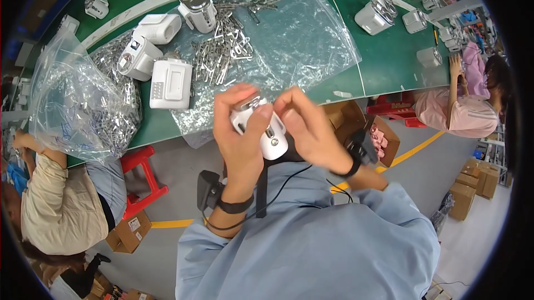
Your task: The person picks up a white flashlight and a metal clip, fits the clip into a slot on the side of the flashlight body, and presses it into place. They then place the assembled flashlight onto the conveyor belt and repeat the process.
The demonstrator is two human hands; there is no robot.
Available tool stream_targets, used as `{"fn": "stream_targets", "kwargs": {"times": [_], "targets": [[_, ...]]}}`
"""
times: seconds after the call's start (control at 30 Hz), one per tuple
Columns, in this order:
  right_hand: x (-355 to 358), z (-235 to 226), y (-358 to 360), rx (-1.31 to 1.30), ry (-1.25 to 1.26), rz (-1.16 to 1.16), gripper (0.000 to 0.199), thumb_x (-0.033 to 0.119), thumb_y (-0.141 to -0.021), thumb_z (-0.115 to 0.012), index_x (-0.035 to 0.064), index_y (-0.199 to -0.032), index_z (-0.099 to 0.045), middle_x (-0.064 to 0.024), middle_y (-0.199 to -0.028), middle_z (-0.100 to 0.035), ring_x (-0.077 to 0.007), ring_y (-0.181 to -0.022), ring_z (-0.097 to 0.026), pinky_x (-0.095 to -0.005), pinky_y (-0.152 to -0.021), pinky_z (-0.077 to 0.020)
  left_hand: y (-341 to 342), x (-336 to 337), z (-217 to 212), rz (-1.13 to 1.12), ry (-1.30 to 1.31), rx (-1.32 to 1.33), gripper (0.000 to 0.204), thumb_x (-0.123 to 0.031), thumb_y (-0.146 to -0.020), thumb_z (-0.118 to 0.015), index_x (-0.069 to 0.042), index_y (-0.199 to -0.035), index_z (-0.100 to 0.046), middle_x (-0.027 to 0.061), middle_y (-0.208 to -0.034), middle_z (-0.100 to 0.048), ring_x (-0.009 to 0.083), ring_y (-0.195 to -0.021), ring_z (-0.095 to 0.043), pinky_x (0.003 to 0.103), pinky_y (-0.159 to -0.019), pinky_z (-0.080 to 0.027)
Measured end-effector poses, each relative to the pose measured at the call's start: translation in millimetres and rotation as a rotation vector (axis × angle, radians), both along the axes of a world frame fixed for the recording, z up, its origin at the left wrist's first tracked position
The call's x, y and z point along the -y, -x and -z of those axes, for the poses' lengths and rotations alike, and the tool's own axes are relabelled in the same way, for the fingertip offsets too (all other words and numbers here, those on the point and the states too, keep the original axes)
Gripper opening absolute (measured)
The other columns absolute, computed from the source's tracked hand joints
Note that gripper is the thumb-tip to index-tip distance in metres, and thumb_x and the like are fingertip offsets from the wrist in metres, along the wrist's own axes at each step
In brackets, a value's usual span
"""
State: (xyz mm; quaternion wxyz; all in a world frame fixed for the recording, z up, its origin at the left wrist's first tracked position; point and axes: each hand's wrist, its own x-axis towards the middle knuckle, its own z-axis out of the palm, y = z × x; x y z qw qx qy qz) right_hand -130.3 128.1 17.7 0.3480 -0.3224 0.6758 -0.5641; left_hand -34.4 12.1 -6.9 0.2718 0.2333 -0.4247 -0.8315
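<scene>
Just past the table's front edge, I hold a small white plastic housing (274, 145) with a shiny top. My left hand (240, 133) is wrapped round its left side, with the thumb lying across its face. Against its upper right side, my right hand (313, 133) has its fingers bent and the thumb drawn in; they are slightly blurred, and anything between them is hidden. Beyond my hands, a pile of small flat metal clips (225, 50) lies on a clear plastic sheet (300, 38). Left of the pile stand several similar white housings (171, 84).
A bulging clear bag (78, 100) of metal parts sits at the left of the green table (389, 69). More white housings (376, 15) stand at the far right. Co-workers sit on both sides. A red stool (143, 180) and an open carton (384, 139) are below the table.
</scene>
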Motion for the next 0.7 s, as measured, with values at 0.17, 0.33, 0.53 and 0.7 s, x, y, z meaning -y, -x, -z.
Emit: {"fn": "stream_targets", "kwargs": {"times": [0.17,0.33,0.53,0.7], "targets": [[3.9,7.7,-43.2,0.445,0.116,0.175,0.043,0.029,-0.102,-0.049,-0.0019,-0.131,-0.046,-0.0102,-0.123,-0.057,-0.0136,-0.115,-0.052,-0.0299,-0.096,-0.043,6.8,-9.6,16.1,-0.232,0.298,-0.086,0.031,-0.005,-0.085,-0.066,-0.004,-0.113,-0.051,0.0143,-0.119,-0.052,0.0195,-0.099,-0.059,0.033,-0.09,-0.047],[3.4,19.1,-47.0,0.302,0.123,0.096,0.054,0.024,-0.101,-0.05,-0.0004,-0.146,-0.034,-0.0131,-0.138,-0.048,-0.0182,-0.124,-0.048,-0.0326,-0.104,-0.0382,8.5,-18.0,16.9,-0.319,0.336,-0.142,0.032,-0.006,-0.087,-0.064,-0.004,-0.114,-0.048,0.0155,-0.123,-0.049,0.0268,-0.109,-0.06,0.038,-0.093,-0.047],[-0.5,18.1,-54.0,0.32,0.256,0.074,0.057,0.023,-0.1,-0.054,0.0023,-0.148,-0.031,-0.0141,-0.135,-0.049,-0.018,-0.123,-0.048,-0.032,-0.102,-0.0397,3.2,-24.2,17.7,-0.382,0.444,-0.172,0.034,-0.01,-0.089,-0.062,-0.003,-0.117,-0.044,0.0184,-0.127,-0.046,0.0385,-0.119,-0.057,0.046,-0.098,-0.046],[0.7,11.8,-60.1,0.486,0.22,0.146,0.065,0.035,-0.095,-0.053,0.0007,-0.147,-0.031,-0.0146,-0.138,-0.047,-0.022,-0.126,-0.048,-0.035,-0.105,-0.0385,2.2,-30.9,14.9,-0.358,0.521,-0.143,0.031,-0.015,-0.096,-0.049,-0.004,-0.123,-0.041,0.0199,-0.13,-0.046,0.0429,-0.122,-0.053,0.052,-0.103,-0.042]]}}
